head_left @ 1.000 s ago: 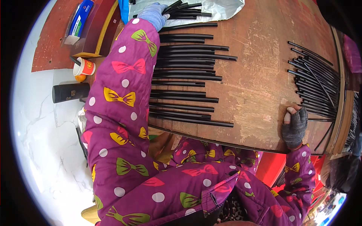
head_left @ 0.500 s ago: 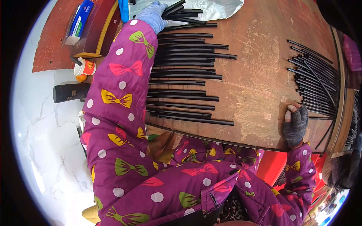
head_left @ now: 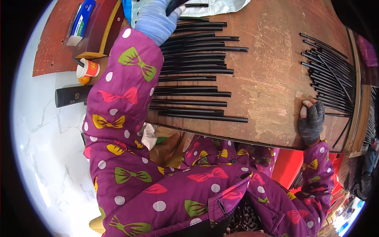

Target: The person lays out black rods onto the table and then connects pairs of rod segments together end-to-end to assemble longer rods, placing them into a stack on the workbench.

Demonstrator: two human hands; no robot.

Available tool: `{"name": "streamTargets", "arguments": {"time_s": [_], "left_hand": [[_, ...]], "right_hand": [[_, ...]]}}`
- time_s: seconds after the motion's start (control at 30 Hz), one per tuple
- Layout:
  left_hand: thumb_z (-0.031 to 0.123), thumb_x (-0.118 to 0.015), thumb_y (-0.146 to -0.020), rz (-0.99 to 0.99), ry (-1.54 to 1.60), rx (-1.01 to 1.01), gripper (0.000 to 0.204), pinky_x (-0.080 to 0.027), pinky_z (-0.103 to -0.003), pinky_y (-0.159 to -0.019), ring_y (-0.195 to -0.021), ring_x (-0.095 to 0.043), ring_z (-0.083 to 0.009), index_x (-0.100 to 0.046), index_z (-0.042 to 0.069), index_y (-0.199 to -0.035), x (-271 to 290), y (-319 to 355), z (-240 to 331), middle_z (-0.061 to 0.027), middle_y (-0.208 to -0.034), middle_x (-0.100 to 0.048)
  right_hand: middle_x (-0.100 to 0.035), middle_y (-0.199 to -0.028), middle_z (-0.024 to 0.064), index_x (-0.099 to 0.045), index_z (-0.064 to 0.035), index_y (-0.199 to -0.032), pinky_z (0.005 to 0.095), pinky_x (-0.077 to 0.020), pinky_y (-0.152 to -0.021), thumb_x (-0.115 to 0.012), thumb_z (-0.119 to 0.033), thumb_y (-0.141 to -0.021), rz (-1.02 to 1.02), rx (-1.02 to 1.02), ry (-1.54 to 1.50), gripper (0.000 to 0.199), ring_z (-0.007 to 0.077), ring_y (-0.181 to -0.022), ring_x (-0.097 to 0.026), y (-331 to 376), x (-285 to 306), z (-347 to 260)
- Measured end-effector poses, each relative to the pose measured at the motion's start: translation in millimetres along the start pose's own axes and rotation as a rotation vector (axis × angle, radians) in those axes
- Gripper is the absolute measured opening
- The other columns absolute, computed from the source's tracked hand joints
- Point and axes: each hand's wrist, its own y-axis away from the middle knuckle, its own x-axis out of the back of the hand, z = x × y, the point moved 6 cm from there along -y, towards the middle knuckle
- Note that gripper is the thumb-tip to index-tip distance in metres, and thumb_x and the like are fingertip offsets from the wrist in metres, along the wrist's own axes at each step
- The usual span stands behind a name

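The hands are held well apart. The light-blue-gloved left hand [head_left: 157, 19] is extended to the far left and closed around a bundle of glossy black tubes [head_left: 172, 7]; the bundle is cut off by the upper edge of the view, so its count cannot be told. It is gripped between thumb and fingers, presumably so that several pieces are controlled at once. The right hand [head_left: 311, 121], in a dark-grey fingerless knitted glove, is rested at the near right of the worn brown wooden table [head_left: 272, 79], apparently for support; its fingers are bent, nothing is seen held, and whether the palm is closed cannot be told. The fingertips are left bare, which probably preserves feel. A row of straight black tubes [head_left: 197, 71] is laid left to right across the table in small groups; the gaps appear to keep the groups distinct. Their left ends are hidden by the purple bow-patterned sleeve [head_left: 126, 85]. A pile of thinner black rods [head_left: 333, 83] is set at the right beside a brown wooden rail [head_left: 358, 118], by which rolling is likely limited. Under the left hand's bundle, a whitish plastic sheet [head_left: 229, 5] is spread, possibly as a clean surface.
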Motion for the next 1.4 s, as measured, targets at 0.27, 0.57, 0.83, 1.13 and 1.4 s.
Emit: {"name": "streamTargets", "arguments": {"time_s": [0.27,0.57,0.83,1.13,1.4], "left_hand": [[0.010,-0.057,-0.079,0.225,0.793,0.138,0.026,-0.047,-0.027,-0.068,-0.073,-0.059,-0.0162,-0.054,-0.001,-0.102,40.3,42.0,41.4,-0.0100,-0.081,-0.061],[0.008,-0.048,-0.085,0.173,1.726,0.294,0.017,-0.048,-0.036,-0.080,-0.086,-0.058,-0.0253,-0.050,-0.001,-0.100,-29.1,104.8,3.7,-0.0177,-0.087,-0.060],[0.007,-0.053,-0.083,0.229,1.930,0.651,0.015,-0.046,-0.039,-0.083,-0.087,-0.057,-0.0262,-0.050,0.003,-0.097,-46.0,147.5,-8.4,-0.0174,-0.088,-0.059],[0.010,-0.060,-0.077,-0.075,1.501,0.776,0.034,-0.045,-0.040,-0.085,-0.088,-0.056,-0.0279,-0.047,-0.007,-0.104,-22.9,184.9,-0.4,-0.0185,-0.094,-0.056],[0.041,-0.067,-0.064,-0.173,-0.386,-0.223,0.077,-0.022,-0.042,-0.101,-0.124,-0.025,-0.0310,-0.033,0.016,-0.128,-10.1,204.5,36.8,-0.0129,-0.131,-0.031]], "right_hand": [[-0.052,-0.087,0.0158,-0.053,-0.0022,-0.088,0.0363,-0.0421,-0.071,-0.051,-0.001,-0.072,0.027,0.028,-0.013,0.016,0.0304,-0.080,-0.052,1.9,3.2,-1.8],[-0.052,-0.084,0.0145,-0.054,-0.0035,-0.089,0.0361,-0.0412,-0.069,-0.051,-0.005,-0.075,0.021,0.087,0.068,0.014,0.0299,-0.078,-0.051,4.7,4.9,-9.4],[-0.040,-0.119,0.0189,-0.036,-0.0062,-0.124,0.0463,-0.0258,-0.094,-0.057,-0.052,-0.070,-0.146,0.287,-0.128,0.074,0.0342,-0.115,-0.035,-55.3,-28.4,-174.2],[-0.034,-0.131,0.0143,-0.033,-0.0151,-0.128,0.0503,-0.0259,-0.093,-0.043,-0.048,-0.082,-0.154,0.436,0.096,0.058,0.0304,-0.122,-0.030,-104.5,-107.9,-174.4],[-0.046,-0.120,0.0172,-0.042,-0.0055,-0.121,0.0365,-0.0340,-0.094,-0.049,-0.026,-0.083,-0.111,0.155,-0.488,0.044,0.0343,-0.113,-0.042,-101.0,-57.3,-134.9]]}}
